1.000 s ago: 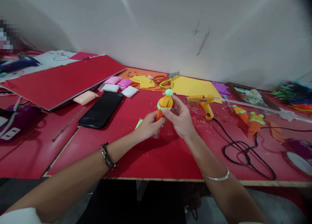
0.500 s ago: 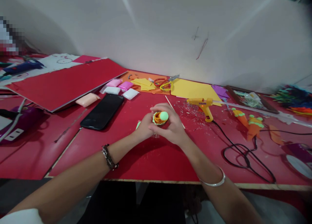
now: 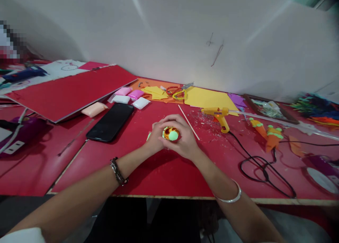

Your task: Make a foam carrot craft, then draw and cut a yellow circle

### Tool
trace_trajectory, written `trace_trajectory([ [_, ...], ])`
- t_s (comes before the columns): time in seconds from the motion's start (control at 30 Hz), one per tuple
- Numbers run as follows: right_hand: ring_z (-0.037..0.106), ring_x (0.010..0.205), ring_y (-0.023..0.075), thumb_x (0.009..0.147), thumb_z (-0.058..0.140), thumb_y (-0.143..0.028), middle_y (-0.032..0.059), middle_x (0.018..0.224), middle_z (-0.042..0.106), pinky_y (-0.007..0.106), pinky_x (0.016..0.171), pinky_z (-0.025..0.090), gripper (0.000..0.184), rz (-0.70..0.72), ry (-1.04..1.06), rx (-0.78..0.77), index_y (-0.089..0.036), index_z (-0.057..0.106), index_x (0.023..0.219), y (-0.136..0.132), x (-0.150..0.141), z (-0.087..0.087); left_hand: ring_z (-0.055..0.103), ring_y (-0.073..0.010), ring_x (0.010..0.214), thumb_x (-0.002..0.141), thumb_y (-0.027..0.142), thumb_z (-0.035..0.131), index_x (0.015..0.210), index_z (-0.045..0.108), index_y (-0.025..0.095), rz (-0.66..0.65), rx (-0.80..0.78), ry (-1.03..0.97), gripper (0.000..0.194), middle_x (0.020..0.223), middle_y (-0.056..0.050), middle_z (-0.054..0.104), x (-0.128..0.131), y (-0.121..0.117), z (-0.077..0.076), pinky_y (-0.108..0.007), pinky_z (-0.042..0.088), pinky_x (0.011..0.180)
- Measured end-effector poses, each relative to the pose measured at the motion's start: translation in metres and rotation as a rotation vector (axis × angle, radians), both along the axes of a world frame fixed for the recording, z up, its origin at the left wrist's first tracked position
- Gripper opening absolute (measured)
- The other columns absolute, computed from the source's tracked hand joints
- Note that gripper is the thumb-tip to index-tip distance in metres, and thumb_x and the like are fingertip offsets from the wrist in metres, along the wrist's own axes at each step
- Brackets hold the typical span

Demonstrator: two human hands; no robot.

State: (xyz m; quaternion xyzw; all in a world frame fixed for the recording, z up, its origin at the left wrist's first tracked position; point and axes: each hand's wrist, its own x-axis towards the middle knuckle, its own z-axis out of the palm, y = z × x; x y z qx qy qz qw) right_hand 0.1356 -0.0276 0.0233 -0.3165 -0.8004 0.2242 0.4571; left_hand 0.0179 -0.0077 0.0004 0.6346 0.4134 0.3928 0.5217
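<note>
Between my two hands is a small round orange craft piece (image 3: 167,133) with a pale green ball (image 3: 173,135) on its near side and green edging. My left hand (image 3: 154,134) wraps it from the left, and my right hand (image 3: 184,135) curls around it from the right, fingers closed. Its far and lower sides are hidden by my fingers. Just left of my left hand, a bit of pale green (image 3: 149,136) shows; I cannot make out what it belongs to. A thin wooden stick (image 3: 189,122) lies on the red table beyond my right hand.
A yellow glue gun (image 3: 222,119), its light on, trails a looped black cord (image 3: 261,179) to the right. Orange cones with green balls (image 3: 274,137) lie beyond. Left are a black phone (image 3: 111,123) and clay packets (image 3: 141,102). Scissors (image 3: 177,91) rest behind by yellow sheets (image 3: 209,98).
The orange craft piece has tilted or turned, its green ball moving from upper right to lower right. My right fingers have closed further around it. The view has shifted slightly.
</note>
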Motion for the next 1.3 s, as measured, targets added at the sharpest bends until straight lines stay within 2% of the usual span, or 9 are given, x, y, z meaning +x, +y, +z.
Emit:
trace_trajectory([
  [0.17,0.051,0.093,0.0180,0.066,0.057,-0.015,0.0040,0.098,0.052,0.034,0.083,0.042,0.027,0.006,-0.022,0.027,-0.024,0.055,0.092,0.000,-0.001,0.000,0.044,-0.0141,0.071,0.059,0.015,0.054,0.064,0.047,0.015,-0.002,0.133,0.017,0.009,0.070,0.000,0.045,0.000,0.001,-0.009,-0.025,0.040,0.063],
  [0.33,0.051,0.092,0.0186,0.066,0.062,-0.022,0.0048,0.097,0.053,0.034,0.082,0.042,0.033,-0.052,0.058,-0.027,-0.023,0.052,0.098,-0.001,-0.002,0.001,0.047,-0.0125,0.070,0.064,0.018,0.054,0.070,0.047,0.015,-0.101,0.134,-0.115,0.009,0.070,0.000,0.049,0.002,0.002,-0.010,-0.024,0.042,0.066],
  [0.5,0.052,0.077,0.0136,0.070,0.057,-0.024,0.0010,0.082,0.055,0.029,0.073,0.044,0.014,-0.096,0.391,-0.306,-0.021,0.055,0.084,0.003,-0.002,-0.008,0.045,-0.0102,0.064,0.068,0.024,0.053,0.069,0.048,0.014,-0.164,0.125,-0.003,0.011,0.064,0.002,0.047,0.007,-0.001,-0.006,-0.023,0.042,0.060],
  [0.6,0.052,0.071,0.0110,0.072,0.055,-0.026,-0.0010,0.076,0.053,0.024,0.064,0.045,0.010,-0.034,0.632,-0.493,-0.021,0.054,0.080,0.008,0.002,-0.010,0.042,-0.0074,0.054,0.071,0.031,0.052,0.071,0.047,0.014,-0.252,0.053,0.008,0.018,0.058,0.004,0.043,0.008,-0.005,0.000,-0.019,0.038,0.052],
  [0.73,0.049,0.063,0.0093,0.070,0.056,-0.029,-0.0020,0.072,0.051,0.018,0.049,0.042,0.011,0.062,0.777,-0.650,-0.021,0.054,0.078,0.014,0.010,-0.008,0.045,-0.0068,0.053,0.078,0.039,0.045,0.071,0.049,0.014,-0.352,0.017,-0.063,0.027,0.059,0.002,0.047,0.005,-0.005,0.004,-0.018,0.039,0.051],
  [0.9,0.048,0.060,0.0092,0.071,0.055,-0.036,-0.0013,0.075,0.051,0.016,0.039,0.038,0.020,0.193,0.797,-0.785,-0.023,0.055,0.086,0.016,0.015,-0.009,0.048,-0.0070,0.053,0.079,0.051,0.038,0.072,0.055,0.011,-0.424,-0.004,0.020,0.044,0.067,-0.002,0.053,-0.001,0.003,-0.001,-0.017,0.039,0.047],
  [1.03,0.050,0.069,0.0094,0.069,0.059,-0.039,-0.0002,0.077,0.052,0.018,0.055,0.045,0.028,0.254,0.748,-0.766,-0.022,0.058,0.092,0.017,0.015,-0.013,0.040,-0.0032,0.039,0.077,0.049,0.045,0.077,0.058,0.009,-0.494,-0.069,0.052,0.041,0.060,0.001,0.051,-0.003,0.003,-0.002,-0.016,0.034,0.038],
  [1.13,0.050,0.069,0.0094,0.068,0.060,-0.039,0.0005,0.077,0.053,0.019,0.057,0.044,0.031,0.228,0.724,-0.773,-0.021,0.061,0.093,0.018,0.015,-0.014,0.039,-0.0031,0.037,0.078,0.048,0.045,0.071,0.056,0.009,-0.446,-0.065,0.058,0.041,0.055,0.002,0.048,-0.002,0.001,-0.001,-0.016,0.032,0.037],
  [1.3,0.049,0.061,0.0074,0.072,0.057,-0.040,-0.0002,0.072,0.053,0.016,0.044,0.038,0.026,0.157,0.759,-0.855,-0.019,0.064,0.086,0.019,0.015,-0.013,0.040,-0.0041,0.039,0.080,0.048,0.041,0.068,0.052,0.010,-0.382,-0.014,0.064,0.041,0.054,0.003,0.046,0.001,0.000,-0.004,-0.017,0.032,0.039],
])
